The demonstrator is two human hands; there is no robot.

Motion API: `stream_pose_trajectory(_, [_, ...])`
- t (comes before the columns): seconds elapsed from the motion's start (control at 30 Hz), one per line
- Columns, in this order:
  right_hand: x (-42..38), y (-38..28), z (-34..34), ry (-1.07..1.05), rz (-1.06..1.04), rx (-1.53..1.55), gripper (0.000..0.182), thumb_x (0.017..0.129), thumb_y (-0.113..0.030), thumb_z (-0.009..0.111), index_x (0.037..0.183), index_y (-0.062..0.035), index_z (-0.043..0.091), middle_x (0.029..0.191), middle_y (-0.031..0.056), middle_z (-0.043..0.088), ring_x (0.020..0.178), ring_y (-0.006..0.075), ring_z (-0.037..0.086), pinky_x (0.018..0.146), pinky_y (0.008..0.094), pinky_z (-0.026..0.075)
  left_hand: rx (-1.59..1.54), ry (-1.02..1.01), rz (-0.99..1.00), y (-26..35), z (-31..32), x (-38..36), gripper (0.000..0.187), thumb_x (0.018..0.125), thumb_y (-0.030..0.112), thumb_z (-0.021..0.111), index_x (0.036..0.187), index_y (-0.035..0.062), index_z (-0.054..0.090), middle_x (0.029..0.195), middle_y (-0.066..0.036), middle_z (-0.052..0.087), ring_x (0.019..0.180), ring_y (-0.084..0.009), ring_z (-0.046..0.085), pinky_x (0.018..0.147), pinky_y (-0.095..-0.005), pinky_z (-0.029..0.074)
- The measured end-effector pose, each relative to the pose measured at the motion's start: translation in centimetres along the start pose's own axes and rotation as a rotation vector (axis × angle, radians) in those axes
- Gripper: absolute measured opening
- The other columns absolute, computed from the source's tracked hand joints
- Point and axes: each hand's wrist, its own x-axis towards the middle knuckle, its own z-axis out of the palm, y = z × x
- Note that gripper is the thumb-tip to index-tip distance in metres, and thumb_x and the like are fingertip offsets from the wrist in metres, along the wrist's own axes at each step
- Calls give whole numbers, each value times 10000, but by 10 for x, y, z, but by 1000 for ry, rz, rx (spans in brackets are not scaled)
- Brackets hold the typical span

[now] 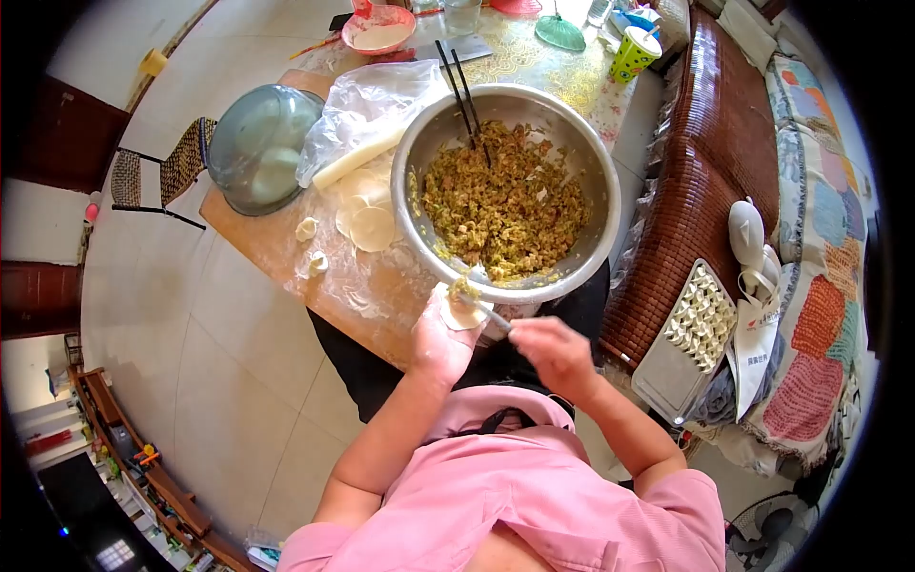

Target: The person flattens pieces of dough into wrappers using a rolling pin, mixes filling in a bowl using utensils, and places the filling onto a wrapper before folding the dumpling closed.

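My left hand holds a round dumpling wrapper close to the near rim of the metal bowl. A dab of filling sits on the wrapper. My right hand is closed round the handle of a metal spoon, whose head reaches the filling and is partly hidden. The large steel bowl holds a chopped green and brown filling mix, with black chopsticks standing in it. Left of it, flat wrappers and small dough pieces lie on the floured board.
A rolling pin, a plastic bag and a glass lid over pale dough lie at the board's far side. A tray of shaped dumplings rests on the sofa at right. Beyond stand a pink flour bowl and a green cup.
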Motion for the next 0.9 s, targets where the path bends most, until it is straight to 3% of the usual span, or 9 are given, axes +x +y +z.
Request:
stream_pose_trajectory(0.07, [-12,4,8,-90,-156,-58,271,771,32,646,1039,-10,652,1044,151,615,934,296,627,783,338,537,-9,4,6,0,-3,2,424,1015,317,280,1312,44,409,1295,-126,501,1177,-261,500,1000,-443,410])
stream_pose_trajectory(0.17, [-22,3,4,-121,-167,-50,255,775,24,646,1026,-21,660,1036,144,626,923,281,634,770,336,542,-7,46,15,2,-2,3,404,1010,316,292,1280,57,445,1260,-116,528,1137,-262,523,956,-441,444])
stream_pose_trajectory(0.37, [14,16,-38,90,309,67,178,846,-14,608,1016,-22,662,926,135,669,812,239,652,713,292,519,-3,35,20,9,-4,7,406,1011,294,293,1320,53,400,1317,-129,485,1212,-285,475,1031,-464,384])
stream_pose_trajectory(0.5, [33,31,-29,81,293,17,160,870,-27,590,1013,-4,657,898,143,659,800,241,649,708,294,504,9,81,13,10,-1,4,415,1011,292,288,1329,47,391,1342,-129,465,1230,-285,462,1048,-461,371])
stream_pose_trajectory(0.6, [32,36,-26,-50,354,-46,155,883,-35,584,1015,-3,659,890,114,661,790,199,645,697,288,505,26,56,34,11,-3,2,419,1011,290,285,1331,40,387,1334,-131,475,1224,-288,468,1048,-462,372])
stream_pose_trajectory(0.7, [24,38,-20,19,505,222,165,913,-59,566,1041,-8,657,891,77,664,791,147,638,682,272,508,18,20,37,11,-5,4,420,1011,285,288,1335,36,384,1325,-131,484,1216,-287,478,1047,-461,374])
stream_pose_trajectory(0.77, [20,34,-17,138,723,494,175,937,-83,552,1062,-14,654,905,58,665,798,119,628,685,256,514,15,40,33,11,-4,6,425,1012,288,275,1353,51,367,1346,-132,463,1219,-272,477,1029,-462,383])
stream_pose_trajectory(0.87, [6,30,-1,254,622,596,181,948,-103,545,1064,-18,655,908,57,665,813,112,629,688,253,519,-20,25,19,13,-3,5,430,1013,292,264,1348,46,373,1337,-137,471,1211,-276,484,1030,-453,385])
stream_pose_trajectory(0.9, [4,26,5,240,532,556,171,920,-78,576,1061,-27,657,942,86,671,835,153,646,713,264,522,-21,29,24,14,-3,4,430,1013,292,264,1348,46,373,1337,-137,471,1211,-276,484,1030,-453,385])
